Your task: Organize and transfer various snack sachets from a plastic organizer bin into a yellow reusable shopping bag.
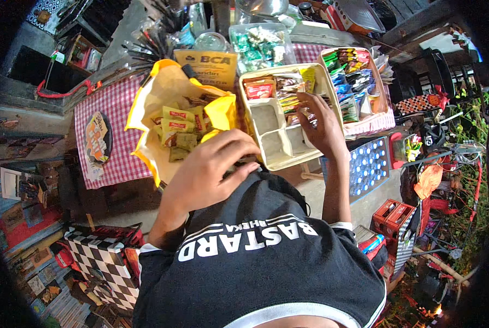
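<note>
My left hand point(220, 167) curls its fingers on the near right edge of an open yellow bag point(143, 126), which holds several small yellow packets point(179, 123). My right hand point(323, 126) reaches into a cream divided box point(274, 158), its bent fingers apart and touching colourful sachets point(293, 101) in a right-hand compartment; whether they pinch one is unclear. The box's upper compartments hold red, brown and yellow sachets, and two left and lower compartments show bare insides. A tan sign card point(206, 71) stands just behind the bag.
A checked cloth point(97, 93) covers the table under a round decorated piece point(99, 136). A clear tub of green packets point(261, 46) and a basket of sachets point(356, 87) flank the box's back and right. Lower right are blue-capped bottles point(367, 167) and red crates point(392, 218).
</note>
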`<state>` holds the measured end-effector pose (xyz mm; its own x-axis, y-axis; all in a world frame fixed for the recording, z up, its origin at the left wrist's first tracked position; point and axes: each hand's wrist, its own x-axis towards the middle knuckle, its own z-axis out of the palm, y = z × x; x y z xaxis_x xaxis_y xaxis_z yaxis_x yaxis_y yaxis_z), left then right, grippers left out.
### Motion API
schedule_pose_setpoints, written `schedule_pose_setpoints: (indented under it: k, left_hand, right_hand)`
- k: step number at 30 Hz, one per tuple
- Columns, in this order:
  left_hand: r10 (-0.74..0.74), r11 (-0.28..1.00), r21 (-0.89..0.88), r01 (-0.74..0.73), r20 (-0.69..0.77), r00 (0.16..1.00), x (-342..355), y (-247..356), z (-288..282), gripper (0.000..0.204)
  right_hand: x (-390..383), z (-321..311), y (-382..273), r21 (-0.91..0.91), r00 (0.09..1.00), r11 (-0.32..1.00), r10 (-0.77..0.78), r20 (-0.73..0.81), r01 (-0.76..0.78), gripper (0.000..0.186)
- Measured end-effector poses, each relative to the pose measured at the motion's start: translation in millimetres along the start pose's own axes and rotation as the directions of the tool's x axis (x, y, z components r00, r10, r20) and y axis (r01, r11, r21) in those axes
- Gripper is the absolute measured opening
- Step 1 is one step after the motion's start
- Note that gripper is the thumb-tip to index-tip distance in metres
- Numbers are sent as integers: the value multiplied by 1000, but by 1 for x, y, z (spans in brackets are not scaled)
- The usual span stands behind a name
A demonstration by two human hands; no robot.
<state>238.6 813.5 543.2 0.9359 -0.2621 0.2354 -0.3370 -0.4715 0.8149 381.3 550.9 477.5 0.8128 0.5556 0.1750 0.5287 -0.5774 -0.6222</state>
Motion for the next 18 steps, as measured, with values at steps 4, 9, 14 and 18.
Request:
schedule_pose_setpoints:
  k: [4, 9, 14, 18]
  left_hand:
    - [-62, 985, -155, 73, 74, 995, 25, -16, 53, 17]
    - [-227, 963, -134, 233, 59, 972, 53, -54, 106, 12]
    - [-298, 953, -73, 294, -60, 953, 58, -90, 149, 12]
    - [-346, 938, -34, 345, -167, 923, 59, -103, 178, 12]
  right_hand:
    - [-11, 19, 53, -48, 993, 992, -114, -16, 113, 60]
    - [-12, 31, 101, -156, 973, 972, -145, 181, 174, 64]
    - [1, 28, 120, -120, 945, 948, -270, 187, 295, 39]
    - [6, 20, 126, -98, 926, 932, -326, 190, 348, 34]
